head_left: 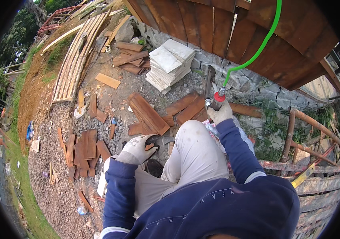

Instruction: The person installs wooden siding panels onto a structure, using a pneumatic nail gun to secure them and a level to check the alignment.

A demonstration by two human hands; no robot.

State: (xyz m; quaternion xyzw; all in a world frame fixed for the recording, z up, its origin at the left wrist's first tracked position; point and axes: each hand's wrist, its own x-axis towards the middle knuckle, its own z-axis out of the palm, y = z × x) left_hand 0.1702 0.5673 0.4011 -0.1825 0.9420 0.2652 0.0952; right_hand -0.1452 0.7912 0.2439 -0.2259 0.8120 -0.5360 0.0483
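Observation:
My right hand (220,114), in a pale work glove, grips an air nail gun (218,102) with a red ring at its hose end. A bright green air hose (257,53) runs from its metal fitting up past the wooden wall. The gun's dark, long part points away from me, beside the stacked tiles. By my left knee, my left hand (136,149), also gloved, curls around a small brown piece of wood (149,147); its full shape is hidden. Just beyond those fingers lie brown boards (148,113) on the gravel.
White tiles (166,59) are stacked near the wall (202,28) of brown planks. Loose boards (85,149) lie on gravel at left, below a slatted wooden frame (78,59). Rusty metal rails (313,123) and a yellow level (303,176) stand at my right.

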